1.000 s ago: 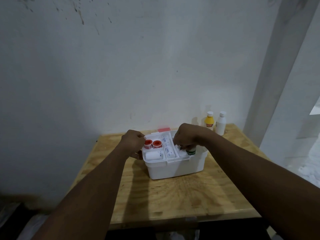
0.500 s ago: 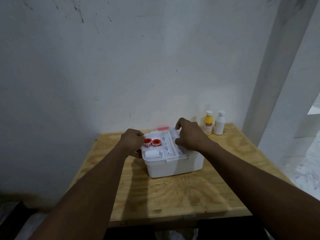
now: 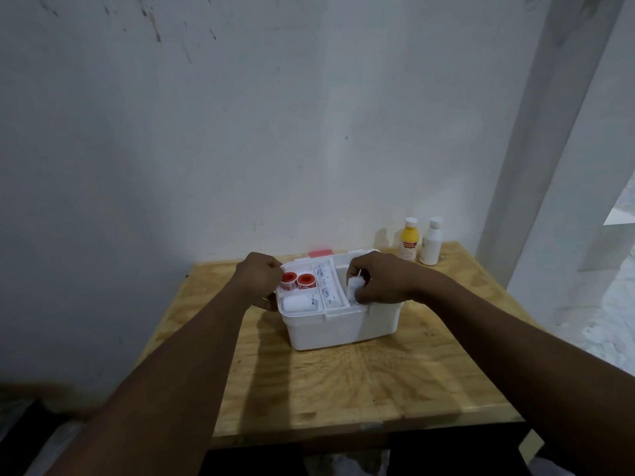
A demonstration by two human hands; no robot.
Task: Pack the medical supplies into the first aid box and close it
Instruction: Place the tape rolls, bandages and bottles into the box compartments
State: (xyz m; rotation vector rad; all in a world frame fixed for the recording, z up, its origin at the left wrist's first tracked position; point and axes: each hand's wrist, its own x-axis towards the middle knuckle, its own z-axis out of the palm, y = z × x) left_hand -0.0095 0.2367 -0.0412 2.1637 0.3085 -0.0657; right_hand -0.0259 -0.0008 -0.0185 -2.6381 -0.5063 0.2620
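A white first aid box [image 3: 343, 326] stands open in the middle of the wooden table [image 3: 343, 383]. Its top tray holds two red-capped tape rolls [image 3: 297, 280], a white bandage roll [image 3: 299, 303] and long wrapped bandages [image 3: 326, 286]. My left hand [image 3: 258, 280] grips the tray's left rim. My right hand [image 3: 381, 280] is over the right compartment, fingers closed on a small white bottle or roll [image 3: 354, 286]. A yellow bottle [image 3: 409, 243] and a white bottle [image 3: 432, 245] stand behind the box on the right.
The table stands against a white wall; a white pillar [image 3: 549, 132] rises at the right. A pink-red piece, likely the lid's latch [image 3: 321, 254], shows behind the box. The table's front edge [image 3: 343, 438] is near me.
My right hand has shifted inside the right compartment and now holds a small white item upright there; one second ago it held a green-banded item. My left hand stayed on the rim.
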